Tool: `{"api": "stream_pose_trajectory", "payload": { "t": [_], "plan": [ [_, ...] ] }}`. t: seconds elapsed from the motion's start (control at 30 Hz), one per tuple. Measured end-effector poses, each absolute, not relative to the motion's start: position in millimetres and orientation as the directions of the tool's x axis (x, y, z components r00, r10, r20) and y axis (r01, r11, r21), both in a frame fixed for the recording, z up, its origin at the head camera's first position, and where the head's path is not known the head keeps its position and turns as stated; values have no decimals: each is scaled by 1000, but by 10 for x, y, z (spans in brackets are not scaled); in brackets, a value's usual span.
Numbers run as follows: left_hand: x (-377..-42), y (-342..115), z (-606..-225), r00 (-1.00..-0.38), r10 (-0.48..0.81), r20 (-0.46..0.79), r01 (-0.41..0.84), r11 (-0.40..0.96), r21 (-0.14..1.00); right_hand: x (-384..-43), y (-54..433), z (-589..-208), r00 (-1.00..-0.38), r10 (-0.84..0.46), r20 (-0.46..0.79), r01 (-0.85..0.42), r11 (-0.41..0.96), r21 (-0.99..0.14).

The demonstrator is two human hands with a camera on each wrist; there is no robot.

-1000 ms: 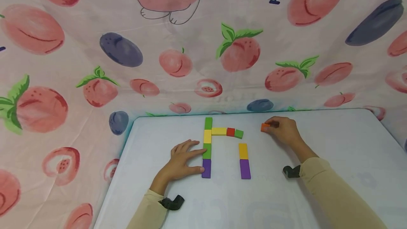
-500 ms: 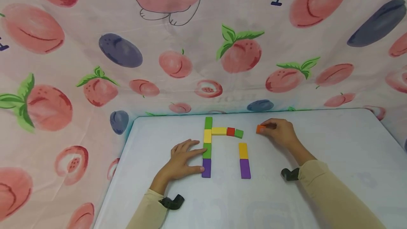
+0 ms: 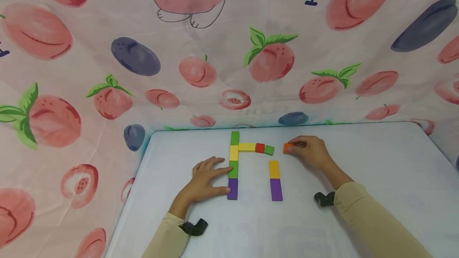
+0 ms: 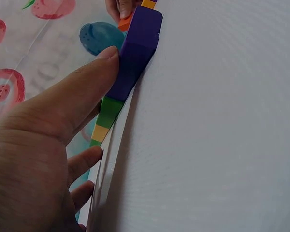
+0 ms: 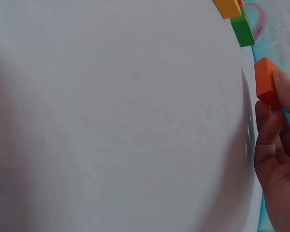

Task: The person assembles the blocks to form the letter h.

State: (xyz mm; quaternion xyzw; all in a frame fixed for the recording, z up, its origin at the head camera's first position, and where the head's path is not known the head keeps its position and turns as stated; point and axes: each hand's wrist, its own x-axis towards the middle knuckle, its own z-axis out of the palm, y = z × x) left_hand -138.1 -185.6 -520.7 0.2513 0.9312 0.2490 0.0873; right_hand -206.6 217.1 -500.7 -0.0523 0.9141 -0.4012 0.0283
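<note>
My right hand (image 3: pixel 311 151) pinches an orange block (image 3: pixel 286 148) between thumb and fingers, a short way right of a small green block (image 3: pixel 269 150). Fingers spread, my left hand (image 3: pixel 204 180) touches the left column: its thumb is at the purple block (image 3: pixel 233 189) and its index fingertip at the green block (image 3: pixel 233 169). Above these stand a yellow block (image 3: pixel 234 153) and a top green block (image 3: pixel 235 138). A yellow block (image 3: pixel 247 147), a red block (image 3: pixel 259 147) and the small green one run rightward. In the right wrist view the orange block (image 5: pixel 267 82) shows clearly.
A separate short column has an amber block (image 3: pixel 274 169) above a purple block (image 3: pixel 276 189), below the small green block. The white table (image 3: pixel 344 234) ends at a fruit-print cloth (image 3: pixel 215 51) behind and to the left. Dark wrist cameras (image 3: pixel 195 228) sit on both sleeves.
My right hand has moved left and slightly nearer with the orange block, toward the small green block. The left hand and the laid blocks have stayed in place.
</note>
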Motion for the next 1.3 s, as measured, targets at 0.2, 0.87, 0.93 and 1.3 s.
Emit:
{"api": "stream_pose_trajectory", "payload": {
  "t": [0.2,0.87,0.93,1.3],
  "plan": [
    [-1387,-1855,-5228,-858,512,-29,429,747,509,-2047,2104,-4998,-991,-131,3,-89,650,-755],
    [-1379,-1855,-5262,-865,500,-36,419,761,495,-1941,1874,-4994,-983,-179,-34,-86,617,-782],
    [-1378,-1854,-5261,-866,499,-35,420,762,493,-1941,1862,-5000,-983,-179,-32,-87,615,-784],
    [-1376,-1852,-5259,-867,497,-36,417,763,494,-1955,1793,-5053,-982,-174,-69,-56,626,-778]
  ]
}}
